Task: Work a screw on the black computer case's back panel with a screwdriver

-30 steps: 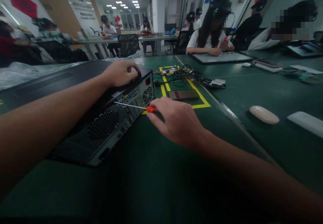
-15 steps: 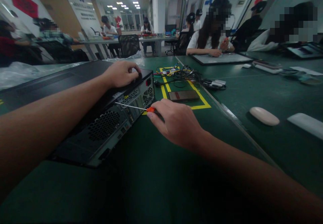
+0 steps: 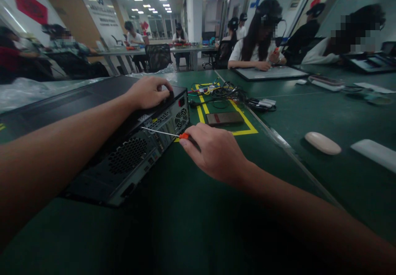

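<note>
Here we are at the green tabletop point(image 3: 303, 114), and the big black computer case point(image 3: 128, 155) fills its left side, a broad dark face up, its rear panel angled toward the right and the near edge, which is lost in the dark. And there's the left hand point(image 3: 150, 92), down on the case top beside the rear rim, fingers bent; the undersides are hidden, so I can't tell whether that grip closes on anything. No doubt about the right one! The right hand point(image 3: 213, 151) has its grip wrapped around the orange-and-dark handle of a screwdriver point(image 3: 184, 136), thin shaft reaching left, tip at the upper border of the rear panel. Touching it? From here, too fine to call.

Now, handling. That case looks heavy and stiff, I'd say, its smooth top likely a bit slick under a palm; take it low, by opposite edges, off the vent grille. The screwdriver should be light and rigid: hold the handle, never the slim shaft, which could skid off bare metal.

Behind the right hand, toward the tabletop's far edge, a flat brown box point(image 3: 225, 118) sits within yellow tape point(image 3: 247, 131), a tangle of cables point(image 3: 230, 90) just beyond!
</note>
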`<action>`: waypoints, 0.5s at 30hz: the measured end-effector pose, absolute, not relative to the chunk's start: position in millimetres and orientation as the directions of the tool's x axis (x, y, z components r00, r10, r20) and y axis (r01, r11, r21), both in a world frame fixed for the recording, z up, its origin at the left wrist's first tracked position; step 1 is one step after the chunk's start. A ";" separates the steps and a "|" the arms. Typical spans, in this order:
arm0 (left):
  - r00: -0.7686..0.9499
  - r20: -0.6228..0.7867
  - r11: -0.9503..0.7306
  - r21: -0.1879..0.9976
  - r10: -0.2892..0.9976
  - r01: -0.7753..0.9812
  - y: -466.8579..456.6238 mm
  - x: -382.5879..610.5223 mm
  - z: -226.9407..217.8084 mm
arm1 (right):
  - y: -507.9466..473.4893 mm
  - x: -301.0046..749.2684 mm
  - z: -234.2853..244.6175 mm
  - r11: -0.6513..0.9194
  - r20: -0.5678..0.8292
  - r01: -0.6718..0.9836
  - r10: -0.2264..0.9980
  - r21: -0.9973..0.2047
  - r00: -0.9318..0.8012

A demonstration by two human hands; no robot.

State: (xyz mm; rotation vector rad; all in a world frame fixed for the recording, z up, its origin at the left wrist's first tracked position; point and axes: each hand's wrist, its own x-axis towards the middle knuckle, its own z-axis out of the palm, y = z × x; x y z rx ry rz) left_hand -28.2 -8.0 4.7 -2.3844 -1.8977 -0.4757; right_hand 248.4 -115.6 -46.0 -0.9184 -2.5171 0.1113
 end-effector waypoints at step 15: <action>0.202 0.306 -0.249 0.125 0.930 0.960 -6.0 -29.1 4.2 | -114.3 245.5 -54.5 0.762 0.412 0.592 0.644 -0.264 -0.644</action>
